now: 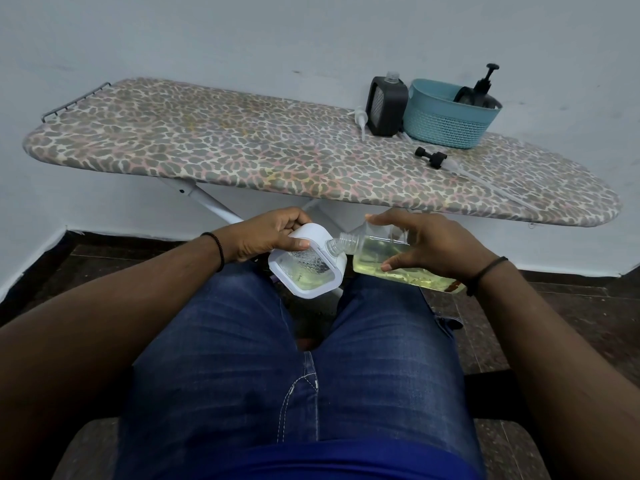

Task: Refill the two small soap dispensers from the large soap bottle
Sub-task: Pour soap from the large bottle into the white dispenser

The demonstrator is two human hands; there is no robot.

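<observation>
Seated person, knees in jeans (242,358) below the camera; both hands held over the lap, in front of the ironing board (214,147). Left hand (266,233) grips the white dispenser (308,268) by its upper end, thumb across the clear face, fingers curled behind; dispenser tilted, pale yellow liquid pooled at its low end. Right hand (433,247) holds the large bottle (388,258) from above, fingers spread and curled round its body; bottle laid nearly flat, its open threaded neck touching the dispenser's upper right edge; yellow soap fills the lower side of the bottle. Dark bands on both wrists.

On the board, far right: black dispenser (386,105), upright, pump off, clear neck showing; a white pump (360,119) lies just left of it; teal basket (450,116) touching its right side, with a black pump bottle (479,93) inside; a loose black pump (433,157) with its long clear tube lies in front of the basket.
</observation>
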